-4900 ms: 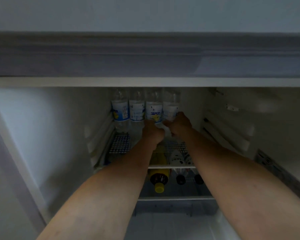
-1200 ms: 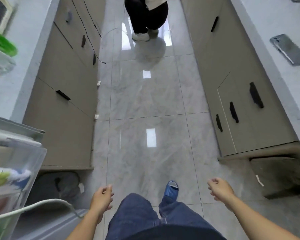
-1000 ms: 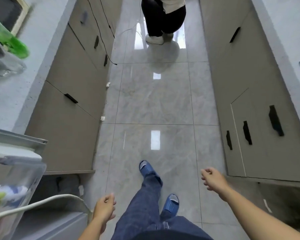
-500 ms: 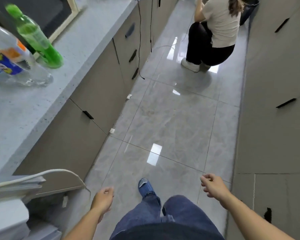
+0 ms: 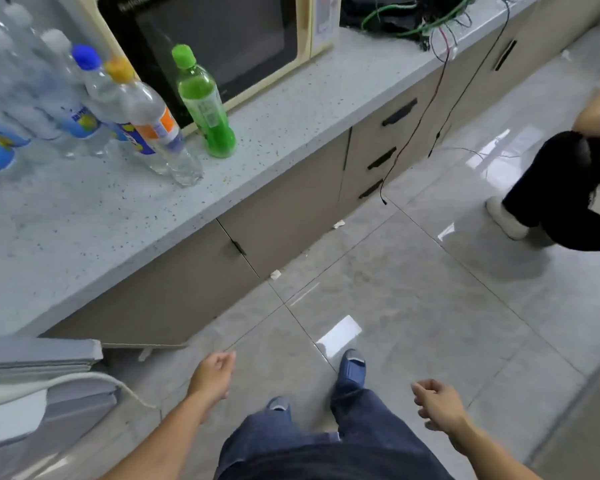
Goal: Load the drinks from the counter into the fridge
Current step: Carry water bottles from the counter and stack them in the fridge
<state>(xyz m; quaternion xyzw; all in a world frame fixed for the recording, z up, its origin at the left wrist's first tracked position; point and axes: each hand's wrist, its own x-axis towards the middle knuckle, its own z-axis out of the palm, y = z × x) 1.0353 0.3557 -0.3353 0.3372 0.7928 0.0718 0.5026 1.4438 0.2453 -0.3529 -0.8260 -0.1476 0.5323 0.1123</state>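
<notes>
Several drink bottles stand on the speckled grey counter (image 5: 84,216) at the upper left. A green bottle (image 5: 204,105) stands nearest the microwave. Left of it are a clear bottle with an orange cap (image 5: 153,124) and a clear bottle with a blue cap (image 5: 90,95), then several clear water bottles (image 5: 11,81) at the frame's edge. My left hand (image 5: 212,375) hangs low over the floor with loosely curled fingers and holds nothing. My right hand (image 5: 435,403) is also low, empty and loosely curled. The fridge (image 5: 32,393) shows at the lower left corner.
A cream microwave (image 5: 222,39) stands behind the bottles, with tangled cables (image 5: 423,19) to its right and wires hanging down the drawers. Another person (image 5: 575,188) crouches on the tiled floor at the right. My legs and blue slippers (image 5: 352,365) are below.
I have turned from the fridge interior to the counter. The bottles and microwave have come into full view. Both hands stay low and empty.
</notes>
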